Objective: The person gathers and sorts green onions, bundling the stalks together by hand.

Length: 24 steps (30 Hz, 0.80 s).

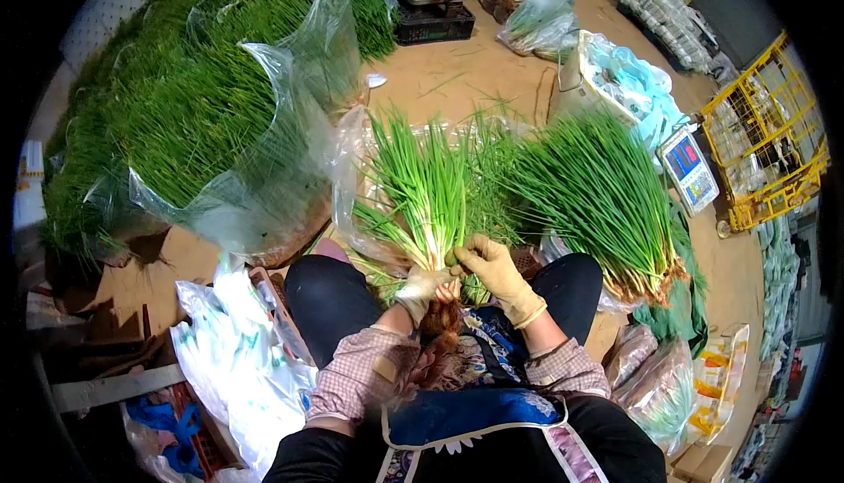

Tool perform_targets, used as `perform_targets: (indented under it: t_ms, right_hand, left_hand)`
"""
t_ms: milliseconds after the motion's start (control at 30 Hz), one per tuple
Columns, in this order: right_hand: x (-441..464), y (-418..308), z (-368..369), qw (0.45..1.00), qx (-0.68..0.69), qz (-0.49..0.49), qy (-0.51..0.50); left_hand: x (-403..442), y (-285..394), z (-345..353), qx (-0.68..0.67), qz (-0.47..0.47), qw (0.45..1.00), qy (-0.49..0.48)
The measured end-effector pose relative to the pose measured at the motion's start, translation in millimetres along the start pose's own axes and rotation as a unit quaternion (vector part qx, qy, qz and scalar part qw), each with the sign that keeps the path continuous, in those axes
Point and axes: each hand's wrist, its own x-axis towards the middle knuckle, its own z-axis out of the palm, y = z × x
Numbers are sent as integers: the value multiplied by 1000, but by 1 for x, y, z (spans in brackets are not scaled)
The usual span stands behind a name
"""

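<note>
My left hand [417, 292], in a pale glove, is wrapped round the white lower stalks of a bunch of green onions [429, 197]. The bunch points away from me, and its reddish-brown roots hang below the hand over my lap. Against the right side of those stalks, my right hand [498, 274], in a tan glove, has its thumb and fingers drawn together; what they pinch is too small to tell. Just to the right lies a large heap of green onions [602, 197], roots toward the lower right. Loose green trimmings [494, 180] lie between bunch and heap.
Large clear bags of upright green onions [202, 114] fill the left. White plastic bags [237, 351] lie by my left knee. A digital scale [689, 169], a bin of bags [587, 79] and a yellow wire cage [769, 136] stand to the right. Bagged onions [655, 391] lie lower right.
</note>
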Motion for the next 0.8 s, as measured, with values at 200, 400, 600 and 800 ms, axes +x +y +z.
perform_targets:
  t_ms: [200,400,600,800]
  right_hand:
    - [12,-41,-16,981,131,-86,116]
    - [59,-7,-17,974,-163,112,111]
    - [60,25,-25,979,-152,79,112]
    - [56,30,-28,954,-259,77,126]
  left_hand:
    - [-2,5,-8,-92,-51,981,-162]
    - [-47,40,25,43,3,983,177]
    - [-43,40,23,157,21,975,159]
    - [-46,39,29,174,113,955,210]
